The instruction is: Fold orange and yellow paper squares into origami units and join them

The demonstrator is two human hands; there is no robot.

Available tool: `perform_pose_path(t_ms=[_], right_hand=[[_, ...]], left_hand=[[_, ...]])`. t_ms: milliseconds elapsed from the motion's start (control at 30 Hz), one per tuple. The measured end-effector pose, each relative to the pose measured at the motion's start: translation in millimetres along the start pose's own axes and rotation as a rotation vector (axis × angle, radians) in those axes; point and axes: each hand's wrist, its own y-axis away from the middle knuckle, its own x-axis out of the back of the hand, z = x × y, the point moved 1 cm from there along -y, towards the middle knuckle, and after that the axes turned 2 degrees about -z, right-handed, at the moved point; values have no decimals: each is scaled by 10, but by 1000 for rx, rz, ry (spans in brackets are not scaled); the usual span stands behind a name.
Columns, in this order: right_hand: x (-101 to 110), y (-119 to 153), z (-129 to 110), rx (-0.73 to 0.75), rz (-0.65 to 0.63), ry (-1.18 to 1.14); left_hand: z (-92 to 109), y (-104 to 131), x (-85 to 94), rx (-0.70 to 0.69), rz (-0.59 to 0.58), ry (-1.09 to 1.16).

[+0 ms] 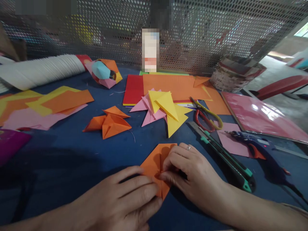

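Observation:
A folded sheet of orange origami paper lies on the blue tabletop in front of me, with a crease down its middle. Stretched fingers of my left hand rest flat over its lower left part. My right hand pinches the paper near the centre crease, thumb and fingertips together; a ring is on one finger. Just beyond are folded orange paper pieces, and to their right folded pink pieces and yellow pieces.
On the right lie a green-black box cutter, scissors, a glue gun and a pink paper pack. Coloured sheets lie before a perforated metal panel. Loose sheets and a paper ornament are left.

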Motion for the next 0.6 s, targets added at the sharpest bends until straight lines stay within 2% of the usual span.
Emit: perform_pose_path(t_ms=[167, 267, 433, 533, 600], right_hand=[[-2, 14, -8, -3, -7, 34], [17, 14, -18, -4, -24, 35], [14, 11, -14, 2, -27, 39], [6, 11, -12, 1, -26, 29], [6, 12, -12, -1, -29, 22]], left_hand=[[-7, 7, 18, 21, 46, -2], [-16, -6, 50, -26, 72, 1], [-6, -35, 39, 24, -5, -18], [-10, -57, 18, -14, -100, 1], [-26, -67, 23, -33, -110, 0]])
